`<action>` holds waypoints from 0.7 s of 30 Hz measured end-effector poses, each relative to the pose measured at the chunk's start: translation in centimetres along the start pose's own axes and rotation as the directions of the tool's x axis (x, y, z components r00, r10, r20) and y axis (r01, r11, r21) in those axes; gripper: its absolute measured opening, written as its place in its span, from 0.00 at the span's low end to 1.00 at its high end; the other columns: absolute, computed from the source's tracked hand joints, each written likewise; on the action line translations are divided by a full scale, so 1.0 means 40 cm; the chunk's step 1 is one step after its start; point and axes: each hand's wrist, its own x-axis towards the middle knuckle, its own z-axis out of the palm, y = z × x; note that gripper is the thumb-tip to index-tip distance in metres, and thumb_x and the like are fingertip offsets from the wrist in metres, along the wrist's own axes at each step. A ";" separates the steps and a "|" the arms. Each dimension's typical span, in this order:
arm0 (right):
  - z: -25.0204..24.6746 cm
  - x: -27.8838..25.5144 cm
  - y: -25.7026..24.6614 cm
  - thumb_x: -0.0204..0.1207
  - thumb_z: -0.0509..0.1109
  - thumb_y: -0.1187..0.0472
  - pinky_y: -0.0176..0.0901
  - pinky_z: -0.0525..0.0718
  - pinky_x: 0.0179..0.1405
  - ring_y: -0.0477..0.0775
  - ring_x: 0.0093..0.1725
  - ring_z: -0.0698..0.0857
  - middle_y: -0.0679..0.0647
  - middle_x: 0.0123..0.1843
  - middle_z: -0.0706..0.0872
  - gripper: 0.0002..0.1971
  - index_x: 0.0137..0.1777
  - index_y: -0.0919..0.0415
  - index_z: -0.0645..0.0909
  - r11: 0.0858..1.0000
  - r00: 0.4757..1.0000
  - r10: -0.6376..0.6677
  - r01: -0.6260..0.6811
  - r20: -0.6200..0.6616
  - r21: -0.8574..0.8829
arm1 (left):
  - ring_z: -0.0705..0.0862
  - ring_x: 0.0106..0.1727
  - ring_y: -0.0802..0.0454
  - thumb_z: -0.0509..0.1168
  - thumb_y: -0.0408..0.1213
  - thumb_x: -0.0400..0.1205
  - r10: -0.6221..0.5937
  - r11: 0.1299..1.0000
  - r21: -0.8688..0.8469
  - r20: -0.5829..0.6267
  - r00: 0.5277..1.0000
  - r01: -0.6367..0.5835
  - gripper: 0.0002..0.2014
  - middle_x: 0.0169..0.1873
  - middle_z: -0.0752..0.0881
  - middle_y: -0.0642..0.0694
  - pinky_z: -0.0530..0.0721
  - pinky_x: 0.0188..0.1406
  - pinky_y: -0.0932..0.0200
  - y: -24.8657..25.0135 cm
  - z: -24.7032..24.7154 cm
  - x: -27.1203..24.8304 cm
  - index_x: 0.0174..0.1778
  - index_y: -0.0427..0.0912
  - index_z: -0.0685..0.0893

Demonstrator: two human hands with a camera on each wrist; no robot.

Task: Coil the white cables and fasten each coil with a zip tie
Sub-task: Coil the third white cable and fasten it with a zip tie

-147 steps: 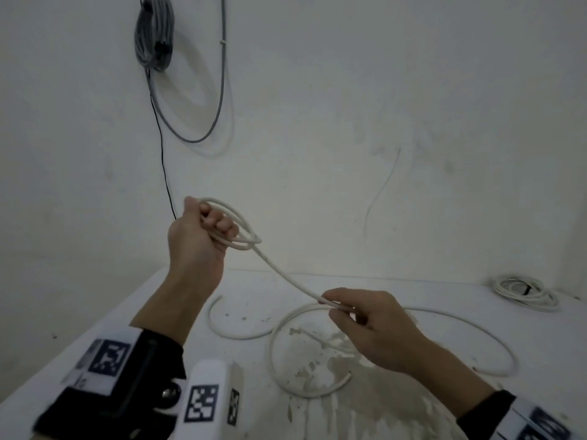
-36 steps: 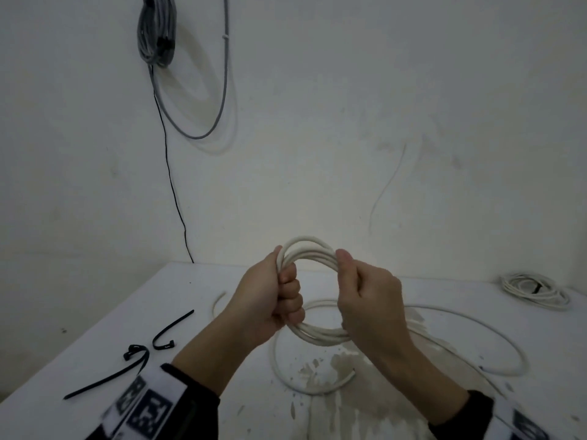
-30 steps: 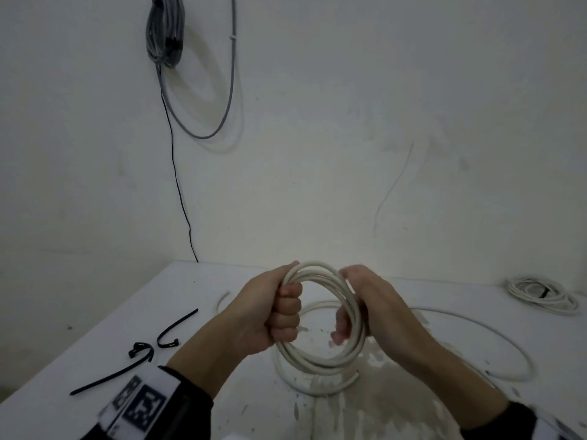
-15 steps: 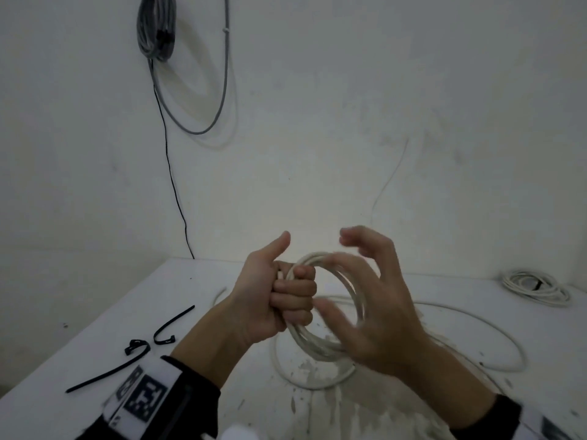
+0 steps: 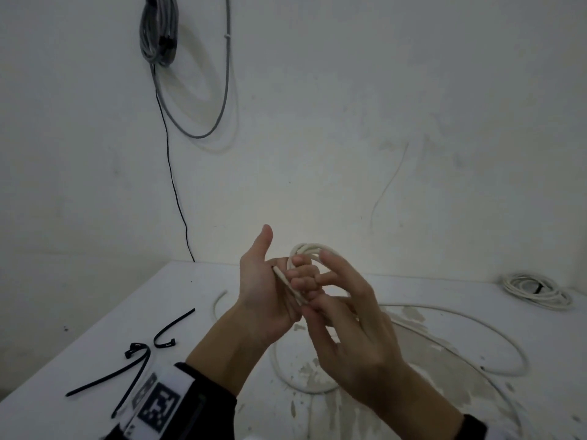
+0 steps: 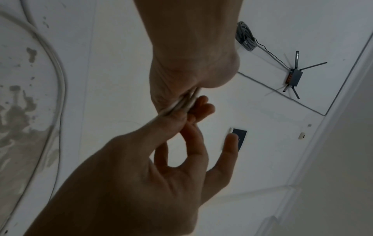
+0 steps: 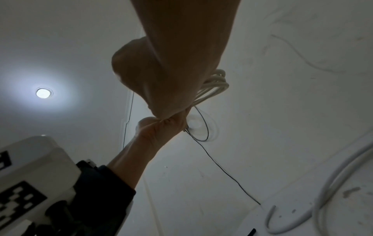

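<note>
My left hand (image 5: 279,281) holds a small white cable coil (image 5: 309,249) above the table, fingers curled round its strands and thumb pointing up. My right hand (image 5: 320,293) is pressed against it from the right. Its thumb and a bent finger pinch the strands (image 6: 185,103) just below the left palm, while the other fingers stand spread. The coil (image 7: 216,86) shows past the right palm in the right wrist view. The rest of the same white cable (image 5: 444,315) trails in wide loops over the stained table (image 5: 95,392). Black zip ties (image 5: 139,354) lie at the left.
A tied white coil (image 5: 536,290) lies at the table's back right by the wall. A grey cable bundle (image 5: 158,30) hangs high on the wall, with a thin black wire (image 5: 174,192) running down to the table's back edge.
Half a second ago my right hand hung open with spread fingers in front of the coil. It has now come in, and its thumb and finger pinch the strands beside my left palm.
</note>
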 end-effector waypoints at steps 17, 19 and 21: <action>-0.036 0.099 0.047 0.78 0.51 0.36 0.40 0.78 0.18 0.55 0.19 0.79 0.56 0.23 0.81 0.33 0.33 0.64 0.80 0.025 0.206 0.778 -0.954 0.593 0.297 | 0.57 0.06 0.63 0.55 0.57 0.76 -0.244 0.875 0.434 0.014 0.970 0.213 0.24 0.09 0.59 0.55 0.53 0.09 0.72 0.012 -0.007 -0.025 0.19 0.46 0.65; -0.036 0.094 0.036 0.80 0.53 0.38 0.33 0.60 0.15 0.49 0.13 0.62 0.49 0.15 0.65 0.30 0.25 0.60 0.69 -0.003 0.188 0.779 -0.953 0.598 0.304 | 0.56 0.07 0.62 0.54 0.59 0.77 -0.271 0.836 0.488 -0.034 0.962 0.252 0.25 0.10 0.59 0.55 0.53 0.09 0.71 0.025 -0.008 -0.022 0.19 0.46 0.65; -0.023 0.081 0.036 0.81 0.54 0.41 0.35 0.57 0.16 0.47 0.16 0.58 0.48 0.16 0.60 0.28 0.23 0.58 0.64 0.170 0.281 0.818 -0.952 0.501 0.256 | 0.56 0.09 0.60 0.50 0.61 0.81 -0.231 0.762 0.597 -0.111 0.967 0.251 0.29 0.11 0.58 0.54 0.56 0.10 0.69 0.028 -0.009 -0.018 0.19 0.46 0.65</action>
